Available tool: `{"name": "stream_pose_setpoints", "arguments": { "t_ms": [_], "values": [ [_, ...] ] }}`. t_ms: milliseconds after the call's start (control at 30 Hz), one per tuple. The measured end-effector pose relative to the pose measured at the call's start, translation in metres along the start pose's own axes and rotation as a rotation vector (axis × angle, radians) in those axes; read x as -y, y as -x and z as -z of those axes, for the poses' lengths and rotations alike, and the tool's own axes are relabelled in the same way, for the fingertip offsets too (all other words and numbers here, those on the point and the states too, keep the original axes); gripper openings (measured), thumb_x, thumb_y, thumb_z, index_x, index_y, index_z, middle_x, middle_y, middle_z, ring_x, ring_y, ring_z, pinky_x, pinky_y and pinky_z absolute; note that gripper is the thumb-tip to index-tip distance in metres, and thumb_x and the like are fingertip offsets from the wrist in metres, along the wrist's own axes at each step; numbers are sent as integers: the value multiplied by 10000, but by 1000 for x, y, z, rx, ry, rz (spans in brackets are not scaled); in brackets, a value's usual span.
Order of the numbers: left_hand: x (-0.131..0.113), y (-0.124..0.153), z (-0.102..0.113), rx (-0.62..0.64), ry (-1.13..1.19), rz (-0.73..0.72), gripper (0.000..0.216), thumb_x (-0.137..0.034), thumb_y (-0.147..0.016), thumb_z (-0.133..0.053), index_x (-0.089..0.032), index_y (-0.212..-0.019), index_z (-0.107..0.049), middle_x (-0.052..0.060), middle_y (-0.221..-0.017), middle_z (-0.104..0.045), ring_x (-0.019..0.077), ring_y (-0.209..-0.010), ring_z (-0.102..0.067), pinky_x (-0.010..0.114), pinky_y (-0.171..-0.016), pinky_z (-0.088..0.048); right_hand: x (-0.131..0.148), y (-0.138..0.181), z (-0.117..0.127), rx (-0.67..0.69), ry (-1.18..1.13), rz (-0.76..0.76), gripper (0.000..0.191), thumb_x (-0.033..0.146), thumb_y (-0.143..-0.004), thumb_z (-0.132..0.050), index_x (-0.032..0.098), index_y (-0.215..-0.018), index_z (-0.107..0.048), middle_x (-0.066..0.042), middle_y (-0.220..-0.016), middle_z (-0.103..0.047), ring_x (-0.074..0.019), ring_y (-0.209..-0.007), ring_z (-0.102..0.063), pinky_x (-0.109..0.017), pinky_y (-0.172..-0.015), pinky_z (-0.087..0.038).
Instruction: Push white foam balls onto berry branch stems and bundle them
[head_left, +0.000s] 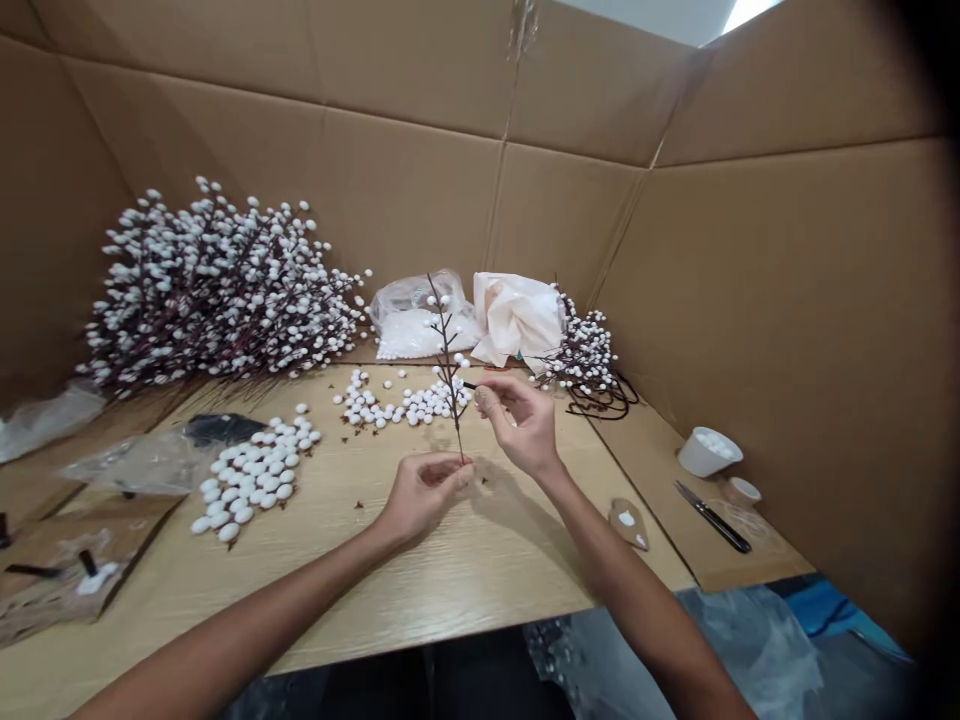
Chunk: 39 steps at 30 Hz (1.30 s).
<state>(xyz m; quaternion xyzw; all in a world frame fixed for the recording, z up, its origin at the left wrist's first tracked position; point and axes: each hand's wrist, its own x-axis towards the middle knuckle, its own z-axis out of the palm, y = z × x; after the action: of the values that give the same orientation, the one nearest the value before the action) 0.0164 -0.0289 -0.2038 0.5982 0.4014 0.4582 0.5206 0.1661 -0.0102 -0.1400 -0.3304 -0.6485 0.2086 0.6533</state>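
Note:
My left hand [424,490] pinches the bottom of a thin dark twig [448,360] that stands upright over the wooden table [450,570]. A few white foam buds sit on the twig's side shoots. My right hand [521,420] is closed in a pinch at one side shoot near the twig's middle; what its fingertips hold is too small to name. Loose white buds [251,480] lie in a pile to the left of my left hand. A second scatter of buds [397,405] lies just behind the twig.
A big heap of finished budded branches [217,290] fills the back left. Plastic bags [416,315] and a smaller branch bundle [585,355] sit at the back. A white bowl [709,450], small cup [744,490] and knife [712,515] lie at right. Cardboard walls surround the table.

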Motion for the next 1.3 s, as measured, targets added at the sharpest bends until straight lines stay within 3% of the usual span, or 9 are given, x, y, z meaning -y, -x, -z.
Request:
{"name": "stream_pose_setpoints", "arguments": {
  "t_ms": [367, 867, 1300],
  "values": [
    [-4, 2, -5, -15, 87, 81, 306, -370, -630, -774, -113, -784, -716, 76, -765, -721, 180, -706, -658, 276, -645, -561, -27, 18, 14, 24, 185, -51, 88, 253, -842, -568, 184, -847, -623, -34, -759, -636, -144, -685, -608, -264, -624, -500],
    [-2, 1, -5, -17, 59, 55, 273, -347, -644, -768, -119, -787, -721, 66, -758, -725, 165, -688, -661, 263, -640, -570, -23, 16, 14, 48, 233, 16, 72, 193, -834, -551, 175, -828, -620, -33, -757, -637, -133, -671, -600, -262, -625, -496],
    [-1, 1, -5, 5, 62, 68, 280, -356, -651, -761, -117, -791, -721, 74, -785, -731, 173, -706, -671, 264, -636, -577, -20, 14, 17, -41, 139, -12, 69, 241, -839, -581, 184, -860, -612, -30, -774, -634, -132, -677, -605, -264, -613, -506]
  ]
}}
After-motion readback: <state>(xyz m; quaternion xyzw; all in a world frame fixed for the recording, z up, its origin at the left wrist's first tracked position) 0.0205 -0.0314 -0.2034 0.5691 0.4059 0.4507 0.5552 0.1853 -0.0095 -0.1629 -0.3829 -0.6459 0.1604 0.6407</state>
